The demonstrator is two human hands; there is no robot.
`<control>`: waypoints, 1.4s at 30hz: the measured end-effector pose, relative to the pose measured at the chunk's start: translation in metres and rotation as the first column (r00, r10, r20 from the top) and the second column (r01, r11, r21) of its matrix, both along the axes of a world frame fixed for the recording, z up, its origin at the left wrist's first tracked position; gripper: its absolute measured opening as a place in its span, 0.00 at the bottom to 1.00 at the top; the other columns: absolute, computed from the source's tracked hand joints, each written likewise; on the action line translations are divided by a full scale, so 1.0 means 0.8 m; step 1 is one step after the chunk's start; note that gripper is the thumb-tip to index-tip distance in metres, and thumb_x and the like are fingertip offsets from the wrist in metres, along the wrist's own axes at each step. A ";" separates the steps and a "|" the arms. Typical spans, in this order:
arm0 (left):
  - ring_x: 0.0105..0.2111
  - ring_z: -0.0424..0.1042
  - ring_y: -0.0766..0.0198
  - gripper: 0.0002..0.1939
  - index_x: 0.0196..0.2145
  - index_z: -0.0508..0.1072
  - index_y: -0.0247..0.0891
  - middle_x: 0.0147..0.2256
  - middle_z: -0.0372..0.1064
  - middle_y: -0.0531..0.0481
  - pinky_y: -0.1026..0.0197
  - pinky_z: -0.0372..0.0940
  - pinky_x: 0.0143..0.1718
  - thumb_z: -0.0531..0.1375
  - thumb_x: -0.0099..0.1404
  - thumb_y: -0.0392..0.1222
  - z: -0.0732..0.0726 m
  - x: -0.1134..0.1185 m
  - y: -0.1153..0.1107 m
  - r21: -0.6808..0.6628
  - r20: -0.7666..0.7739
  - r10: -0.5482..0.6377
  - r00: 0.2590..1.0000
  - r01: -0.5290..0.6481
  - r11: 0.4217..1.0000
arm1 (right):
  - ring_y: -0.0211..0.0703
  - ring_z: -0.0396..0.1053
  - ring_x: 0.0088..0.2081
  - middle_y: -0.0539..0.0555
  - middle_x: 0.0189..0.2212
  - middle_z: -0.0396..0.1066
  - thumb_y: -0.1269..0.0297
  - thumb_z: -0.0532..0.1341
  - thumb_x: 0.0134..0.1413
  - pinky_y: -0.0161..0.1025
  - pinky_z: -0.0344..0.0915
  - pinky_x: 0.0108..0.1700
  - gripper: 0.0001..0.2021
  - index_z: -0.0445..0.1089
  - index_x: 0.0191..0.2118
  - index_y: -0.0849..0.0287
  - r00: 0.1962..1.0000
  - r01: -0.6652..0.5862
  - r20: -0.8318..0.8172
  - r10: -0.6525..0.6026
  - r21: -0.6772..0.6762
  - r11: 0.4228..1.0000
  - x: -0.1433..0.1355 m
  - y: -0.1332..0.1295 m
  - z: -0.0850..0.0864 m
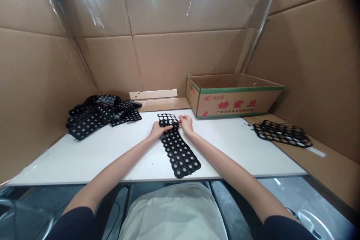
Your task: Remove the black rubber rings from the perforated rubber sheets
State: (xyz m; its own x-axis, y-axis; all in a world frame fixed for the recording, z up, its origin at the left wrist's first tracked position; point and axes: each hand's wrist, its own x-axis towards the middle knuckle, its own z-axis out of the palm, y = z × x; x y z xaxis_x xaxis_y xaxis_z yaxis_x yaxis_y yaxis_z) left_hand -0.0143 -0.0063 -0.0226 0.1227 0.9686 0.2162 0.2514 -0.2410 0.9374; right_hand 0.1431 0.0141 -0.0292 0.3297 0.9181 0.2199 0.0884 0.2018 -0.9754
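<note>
A black sheet [181,153] with rows of pale round dots lies lengthwise on the white table, its near end close to the front edge. Toward its far end, larger open rings let the white tabletop show through. My left hand [158,130] is closed on the sheet's left side, thumb laid across the top and fingers partly hidden. At the right edge of the far part, my right hand [185,123] is pinched closed at the sheet; what exactly sits between its fingertips is too small to make out.
A heap of similar black dotted sheets [104,114] lies at the left. An open cardboard box [233,101] with green edges stands at the back right. Black ring netting [282,134] lies at the right on a cardboard flap. Tall cardboard walls [168,52] enclose the table [92,161].
</note>
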 end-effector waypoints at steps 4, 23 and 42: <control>0.33 0.71 0.60 0.20 0.32 0.75 0.31 0.33 0.75 0.44 0.59 0.66 0.36 0.69 0.42 0.45 0.000 -0.004 0.004 -0.074 0.091 -0.068 0.994 0.075 0.994 | 0.46 0.64 0.42 0.57 0.35 0.69 0.61 0.58 0.50 0.41 0.61 0.43 0.08 0.68 0.32 0.59 0.956 -0.039 0.286 -0.066 0.344 0.938 0.003 -0.019 0.026; 0.35 0.70 0.61 0.12 0.38 0.75 0.32 0.36 0.74 0.48 0.61 0.62 0.41 0.58 0.59 0.41 0.013 -0.007 0.004 0.173 -0.339 -0.309 0.888 0.382 0.908 | 0.41 0.68 0.32 0.54 0.27 0.72 0.56 0.67 0.37 0.39 0.62 0.38 0.11 0.76 0.25 0.59 0.814 -0.570 0.270 0.515 0.196 0.798 0.005 -0.015 0.023; 0.29 0.67 0.65 0.10 0.28 0.75 0.34 0.28 0.72 0.51 0.65 0.59 0.35 0.57 0.60 0.40 0.030 -0.009 -0.007 0.210 -0.523 -0.314 0.792 0.477 0.853 | 0.32 0.51 0.19 0.47 0.13 0.57 0.42 0.57 0.44 0.34 0.49 0.25 0.25 0.59 0.14 0.60 0.888 -0.446 0.180 0.424 0.106 0.889 -0.006 -0.019 0.020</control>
State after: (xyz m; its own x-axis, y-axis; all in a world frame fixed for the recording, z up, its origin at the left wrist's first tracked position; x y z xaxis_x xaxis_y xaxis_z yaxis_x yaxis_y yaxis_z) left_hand -0.0212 -0.0115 0.0018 0.6414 0.6983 0.3178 0.4408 -0.6745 0.5922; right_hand 0.1381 -0.0010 -0.0130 -0.1422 0.9175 0.3715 0.1007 0.3868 -0.9167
